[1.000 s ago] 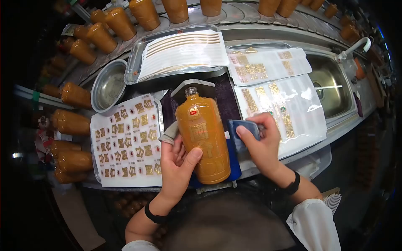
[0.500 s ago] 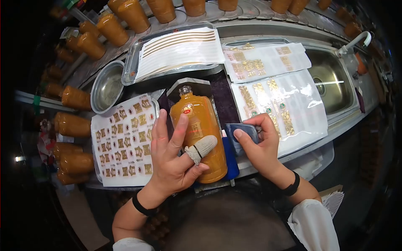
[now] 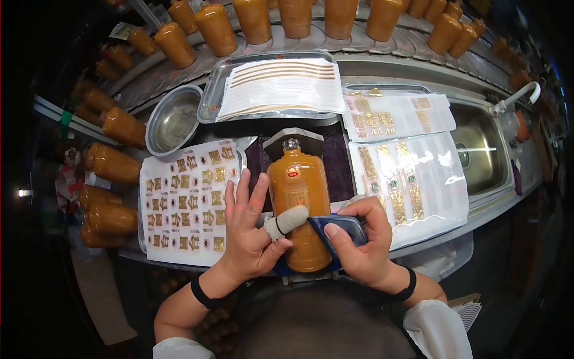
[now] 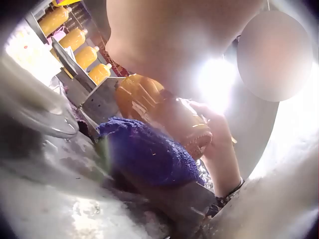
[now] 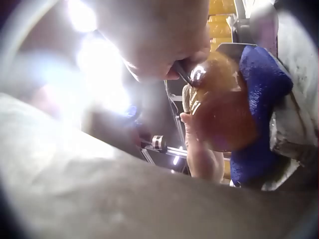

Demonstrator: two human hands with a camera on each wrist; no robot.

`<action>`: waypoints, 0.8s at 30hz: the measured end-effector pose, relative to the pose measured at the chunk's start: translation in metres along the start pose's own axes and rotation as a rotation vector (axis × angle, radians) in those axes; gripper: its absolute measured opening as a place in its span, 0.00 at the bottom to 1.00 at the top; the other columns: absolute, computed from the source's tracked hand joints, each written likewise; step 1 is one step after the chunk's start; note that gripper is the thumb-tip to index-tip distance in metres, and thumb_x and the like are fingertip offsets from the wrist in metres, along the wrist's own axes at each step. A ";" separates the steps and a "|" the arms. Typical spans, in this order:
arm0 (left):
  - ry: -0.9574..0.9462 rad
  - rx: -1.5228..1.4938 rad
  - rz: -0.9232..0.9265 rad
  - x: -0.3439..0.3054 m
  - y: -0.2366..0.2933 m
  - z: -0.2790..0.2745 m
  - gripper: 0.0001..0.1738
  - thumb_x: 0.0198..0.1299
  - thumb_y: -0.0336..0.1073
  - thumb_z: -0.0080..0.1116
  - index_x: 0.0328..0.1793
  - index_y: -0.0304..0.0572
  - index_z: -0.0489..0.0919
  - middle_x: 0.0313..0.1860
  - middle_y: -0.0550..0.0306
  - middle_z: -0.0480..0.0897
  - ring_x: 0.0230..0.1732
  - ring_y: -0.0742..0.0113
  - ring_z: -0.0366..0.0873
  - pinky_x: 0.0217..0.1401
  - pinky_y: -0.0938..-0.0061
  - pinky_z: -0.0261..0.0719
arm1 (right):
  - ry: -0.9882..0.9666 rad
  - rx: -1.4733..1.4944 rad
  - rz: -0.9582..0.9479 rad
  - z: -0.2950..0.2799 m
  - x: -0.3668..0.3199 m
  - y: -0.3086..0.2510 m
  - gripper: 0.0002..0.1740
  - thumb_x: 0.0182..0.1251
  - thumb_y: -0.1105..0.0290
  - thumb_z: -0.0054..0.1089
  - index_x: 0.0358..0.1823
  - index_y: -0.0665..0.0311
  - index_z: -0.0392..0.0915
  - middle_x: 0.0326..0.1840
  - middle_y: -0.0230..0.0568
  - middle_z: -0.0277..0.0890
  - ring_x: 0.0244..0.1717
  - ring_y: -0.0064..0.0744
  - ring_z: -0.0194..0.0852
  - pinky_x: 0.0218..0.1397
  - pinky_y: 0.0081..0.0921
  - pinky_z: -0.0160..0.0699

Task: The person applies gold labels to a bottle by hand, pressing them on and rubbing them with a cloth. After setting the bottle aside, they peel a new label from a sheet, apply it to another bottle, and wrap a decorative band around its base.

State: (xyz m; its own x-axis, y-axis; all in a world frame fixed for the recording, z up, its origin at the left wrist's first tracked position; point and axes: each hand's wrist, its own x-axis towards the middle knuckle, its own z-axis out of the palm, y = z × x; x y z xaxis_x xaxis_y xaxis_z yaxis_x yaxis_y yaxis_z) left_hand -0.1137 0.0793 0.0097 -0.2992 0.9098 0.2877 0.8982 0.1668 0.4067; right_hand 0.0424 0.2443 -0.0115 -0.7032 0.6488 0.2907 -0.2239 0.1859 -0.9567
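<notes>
An orange-brown glass bottle (image 3: pixel 299 179) with a small red emblem and a gold decal lies on its back in a cradle, neck pointing away. My left hand (image 3: pixel 245 233) is spread over the bottle's left side. Its index finger, in a knitted finger cover (image 3: pixel 288 220), reaches straight across the decal's lower end. Between thumb and fingers my right hand (image 3: pixel 368 248) pinches a dark blue flat scraper (image 3: pixel 341 226), its edge at the bottle's front beside that covered fingertip. Under the bottle, a blue towel (image 4: pixel 149 154) pads the cradle.
Decal sheets lie left (image 3: pixel 185 209) and right (image 3: pixel 412 179) of the cradle. Behind stand a metal bowl (image 3: pixel 156 134) and a tray (image 3: pixel 209 107) of white sheets. A sink (image 3: pixel 478 149) is at right; orange bottles (image 3: pixel 296 18) line the conveyor at the back.
My left hand has let go of the bottle's side and laid its covered finger across the front. The scraper in my right hand has moved left, onto the bottle.
</notes>
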 end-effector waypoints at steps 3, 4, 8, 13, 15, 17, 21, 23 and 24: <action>-0.015 0.000 0.006 -0.011 -0.010 -0.001 0.23 0.69 0.59 0.51 0.57 0.60 0.88 0.81 0.38 0.57 0.79 0.26 0.49 0.75 0.30 0.36 | 0.014 -0.080 -0.047 0.003 -0.001 0.005 0.13 0.60 0.77 0.68 0.43 0.70 0.73 0.33 0.44 0.76 0.30 0.30 0.76 0.33 0.25 0.74; -0.020 0.004 0.008 -0.014 -0.011 -0.002 0.23 0.69 0.59 0.51 0.57 0.61 0.88 0.82 0.39 0.57 0.79 0.26 0.49 0.75 0.29 0.35 | 0.017 -0.102 -0.053 0.003 -0.001 0.006 0.13 0.60 0.77 0.68 0.43 0.70 0.73 0.33 0.44 0.76 0.30 0.30 0.76 0.33 0.25 0.74; -0.003 0.034 0.057 0.003 -0.014 -0.008 0.21 0.68 0.59 0.53 0.57 0.65 0.88 0.82 0.41 0.56 0.80 0.27 0.49 0.75 0.27 0.37 | 0.014 -0.194 -0.090 0.003 0.000 0.003 0.14 0.60 0.75 0.69 0.43 0.70 0.73 0.32 0.44 0.77 0.27 0.32 0.78 0.31 0.26 0.76; -0.049 0.113 0.079 0.043 -0.012 -0.013 0.20 0.67 0.58 0.55 0.55 0.65 0.88 0.81 0.43 0.59 0.81 0.32 0.49 0.74 0.26 0.39 | 0.009 -0.275 -0.114 0.003 -0.003 0.000 0.15 0.59 0.75 0.70 0.43 0.70 0.74 0.32 0.44 0.78 0.26 0.35 0.79 0.30 0.27 0.78; -0.062 0.064 0.041 0.042 -0.015 -0.014 0.21 0.68 0.59 0.53 0.55 0.64 0.88 0.82 0.43 0.58 0.81 0.32 0.49 0.75 0.27 0.37 | 0.020 -0.269 -0.118 0.004 -0.003 0.001 0.15 0.59 0.74 0.71 0.42 0.69 0.74 0.32 0.44 0.78 0.26 0.36 0.79 0.30 0.28 0.78; -0.084 0.022 -0.024 0.032 -0.017 -0.013 0.21 0.68 0.59 0.52 0.55 0.64 0.88 0.82 0.42 0.57 0.81 0.32 0.49 0.76 0.28 0.35 | 0.021 -0.274 -0.140 0.004 -0.001 0.002 0.14 0.58 0.74 0.71 0.42 0.69 0.75 0.31 0.44 0.77 0.26 0.37 0.79 0.30 0.28 0.77; -0.031 -0.023 -0.100 0.014 -0.020 -0.010 0.21 0.69 0.59 0.51 0.60 0.68 0.86 0.83 0.42 0.56 0.82 0.32 0.48 0.77 0.31 0.32 | 0.024 -0.286 -0.162 0.003 0.000 0.002 0.14 0.58 0.74 0.71 0.41 0.70 0.75 0.31 0.44 0.77 0.25 0.38 0.78 0.29 0.29 0.76; -0.054 0.027 -0.039 0.020 -0.017 -0.017 0.21 0.70 0.58 0.50 0.59 0.66 0.86 0.83 0.41 0.55 0.82 0.33 0.47 0.77 0.31 0.31 | 0.021 -0.298 -0.186 0.003 0.002 0.000 0.14 0.58 0.74 0.71 0.41 0.70 0.75 0.31 0.44 0.77 0.25 0.38 0.78 0.28 0.29 0.76; -0.076 0.057 0.000 0.026 -0.016 -0.021 0.23 0.71 0.58 0.49 0.59 0.63 0.87 0.83 0.40 0.55 0.82 0.33 0.47 0.77 0.31 0.31 | 0.020 -0.306 -0.196 0.003 0.002 0.000 0.14 0.58 0.74 0.71 0.42 0.70 0.75 0.31 0.44 0.77 0.25 0.37 0.78 0.28 0.29 0.76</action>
State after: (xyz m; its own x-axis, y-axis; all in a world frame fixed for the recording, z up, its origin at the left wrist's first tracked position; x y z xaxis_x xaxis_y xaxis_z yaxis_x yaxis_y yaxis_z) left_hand -0.1422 0.0924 0.0285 -0.2761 0.9357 0.2196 0.9155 0.1865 0.3564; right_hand 0.0390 0.2438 -0.0108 -0.6532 0.5926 0.4713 -0.1390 0.5180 -0.8440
